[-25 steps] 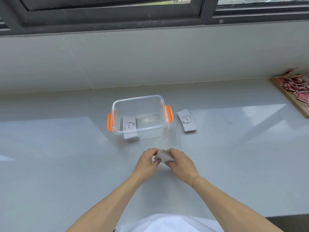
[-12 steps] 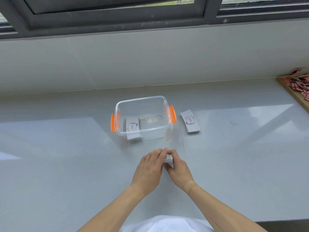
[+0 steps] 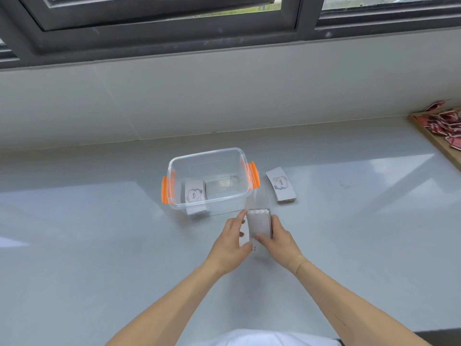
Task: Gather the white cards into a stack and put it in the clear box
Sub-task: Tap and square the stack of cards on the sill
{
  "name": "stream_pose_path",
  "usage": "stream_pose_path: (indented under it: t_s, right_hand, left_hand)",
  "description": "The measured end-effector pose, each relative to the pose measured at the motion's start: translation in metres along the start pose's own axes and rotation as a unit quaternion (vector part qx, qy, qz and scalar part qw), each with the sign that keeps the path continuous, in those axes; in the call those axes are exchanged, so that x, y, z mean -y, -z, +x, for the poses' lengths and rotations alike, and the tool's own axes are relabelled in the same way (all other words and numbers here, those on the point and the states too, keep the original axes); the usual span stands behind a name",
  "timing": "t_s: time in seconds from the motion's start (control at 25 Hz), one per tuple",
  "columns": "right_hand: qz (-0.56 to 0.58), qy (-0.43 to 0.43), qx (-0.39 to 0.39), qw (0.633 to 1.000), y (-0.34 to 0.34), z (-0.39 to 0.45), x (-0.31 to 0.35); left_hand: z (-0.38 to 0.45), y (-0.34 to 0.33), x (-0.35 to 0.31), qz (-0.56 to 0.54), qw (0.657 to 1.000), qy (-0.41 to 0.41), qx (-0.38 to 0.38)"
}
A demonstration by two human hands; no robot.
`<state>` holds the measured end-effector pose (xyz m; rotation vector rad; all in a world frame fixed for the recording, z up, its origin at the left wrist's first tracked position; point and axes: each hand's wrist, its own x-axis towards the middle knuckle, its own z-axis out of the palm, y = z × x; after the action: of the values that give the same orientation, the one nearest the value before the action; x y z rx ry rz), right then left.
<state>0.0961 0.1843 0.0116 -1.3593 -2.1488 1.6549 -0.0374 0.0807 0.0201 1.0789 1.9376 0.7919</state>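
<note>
White cards are in three places on the pale grey counter point(image 3: 87, 245), and I describe them from left to right. At the left stands the clear box point(image 3: 245, 193), open at the top, with an orange latch point(image 3: 164, 189) on its left side and a second orange latch point(image 3: 254, 174) on its right side. Inside the box, against its left wall, lies a small stack of cards point(image 3: 195, 194); the word "love" is printed on the top card. The rest of the box floor is bare.

Just in front of the box, near its right corner, the person holds a second stack of white cards point(image 3: 259, 224) between both hands. The left hand point(image 3: 230, 242) is curled loosely against the left long edge of this stack, with the fingers half bent and the thumb under the near corner. The right hand point(image 3: 279, 239) grips the right long edge, with the thumb lying over the near end of the top card. The stack is blurred, so I cannot tell if it rests on the counter or is a little above it.

To the right of the box, apart from it, a third stack of cards point(image 3: 280, 186) lies flat on the counter. At the far right edge, a wooden tray point(image 3: 439, 143) carries red packets point(image 3: 446, 123).
</note>
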Motion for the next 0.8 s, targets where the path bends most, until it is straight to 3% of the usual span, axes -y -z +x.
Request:
stream_pose_path:
  t_s: [0.12,0.4,0.64,0.8]
  right_hand:
    - [-0.009,-0.012,0.036,0.999,0.035,0.016,0.001]
    - [0.055,-0.045,0.036,0.997,0.107,0.058,0.007]
    - [-0.029,-0.026,-0.070,0.997,0.117,0.104,0.020]
    - [-0.102,-0.015,-0.093,0.990,0.107,0.131,0.023]
  left_hand:
    - [0.027,-0.007,-0.025,-0.131,0.986,0.084,0.065]
    - [0.093,-0.030,-0.078,-0.195,0.962,0.170,0.087]
    - [0.141,-0.041,-0.100,-0.189,0.956,0.224,-0.026]
    - [0.167,-0.045,-0.102,-0.152,0.955,0.239,-0.089]
